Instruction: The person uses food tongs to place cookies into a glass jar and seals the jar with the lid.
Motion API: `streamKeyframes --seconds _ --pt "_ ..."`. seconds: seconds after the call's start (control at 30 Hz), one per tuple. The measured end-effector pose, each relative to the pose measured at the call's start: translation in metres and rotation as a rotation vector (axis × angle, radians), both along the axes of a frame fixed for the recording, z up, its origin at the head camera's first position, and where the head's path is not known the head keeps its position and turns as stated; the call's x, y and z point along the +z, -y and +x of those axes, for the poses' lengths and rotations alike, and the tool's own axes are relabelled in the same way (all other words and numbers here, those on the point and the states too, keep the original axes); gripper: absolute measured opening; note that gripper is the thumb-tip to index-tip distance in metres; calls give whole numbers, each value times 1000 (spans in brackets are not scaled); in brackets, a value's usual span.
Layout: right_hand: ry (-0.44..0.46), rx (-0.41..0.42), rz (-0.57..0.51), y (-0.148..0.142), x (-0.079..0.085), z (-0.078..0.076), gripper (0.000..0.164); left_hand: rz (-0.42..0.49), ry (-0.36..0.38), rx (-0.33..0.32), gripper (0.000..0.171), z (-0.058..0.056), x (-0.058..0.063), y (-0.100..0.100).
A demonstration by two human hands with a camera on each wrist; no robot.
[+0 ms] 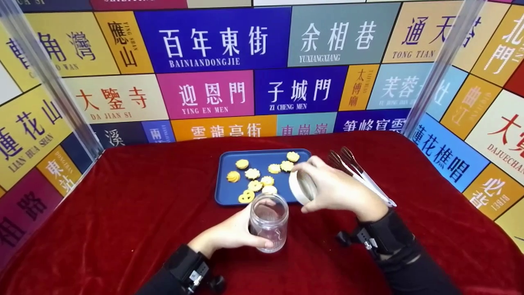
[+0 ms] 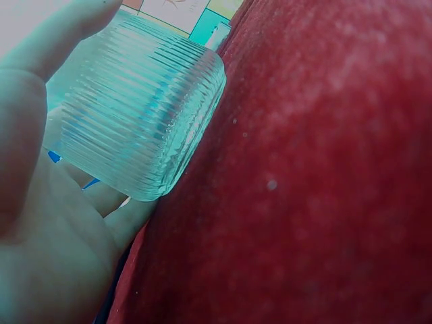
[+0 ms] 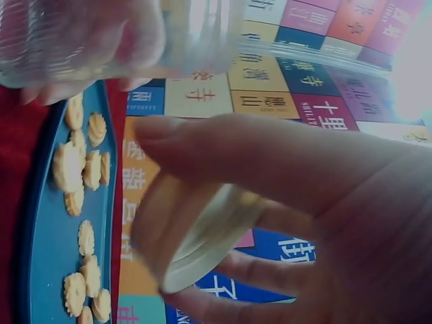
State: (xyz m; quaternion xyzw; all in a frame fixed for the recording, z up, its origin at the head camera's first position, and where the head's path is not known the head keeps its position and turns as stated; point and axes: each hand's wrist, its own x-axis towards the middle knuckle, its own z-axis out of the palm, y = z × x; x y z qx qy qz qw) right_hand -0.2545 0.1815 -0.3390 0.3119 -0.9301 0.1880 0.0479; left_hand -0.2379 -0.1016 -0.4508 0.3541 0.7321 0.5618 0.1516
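My left hand grips a clear ribbed glass jar around its side, thumb in front. The jar's mouth faces up, uncovered, and only glass shows inside it. In the left wrist view the jar has its base close over the red cloth. My right hand holds a pale round lid by its edge, tilted, to the right of the jar and apart from it. The right wrist view shows the lid between thumb and fingers, its hollow inside partly visible.
Behind the jar lies a blue tray with several small cookies, one of them pretzel-shaped. Tongs with brown tips and white handles lie right of the tray, partly behind the right hand. Red cloth covers the table; a patterned wall stands behind.
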Motion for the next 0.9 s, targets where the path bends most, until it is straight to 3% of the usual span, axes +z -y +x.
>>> streamKeyframes --seconds 0.13,0.3,0.47,0.63,0.9 --pt "15 9 114 0 -4 3 82 -1 -6 -5 88 0 0 -1" --pt "128 -6 278 7 -9 7 74 1 -9 -1 86 -1 -1 -1" --pt "243 -60 504 17 -21 7 78 -2 1 7 86 0 -1 0" --pt "338 -111 567 22 -31 5 83 -2 8 -2 90 0 0 0" --pt "365 -137 586 27 -37 6 94 7 -5 -7 89 -1 -1 0"
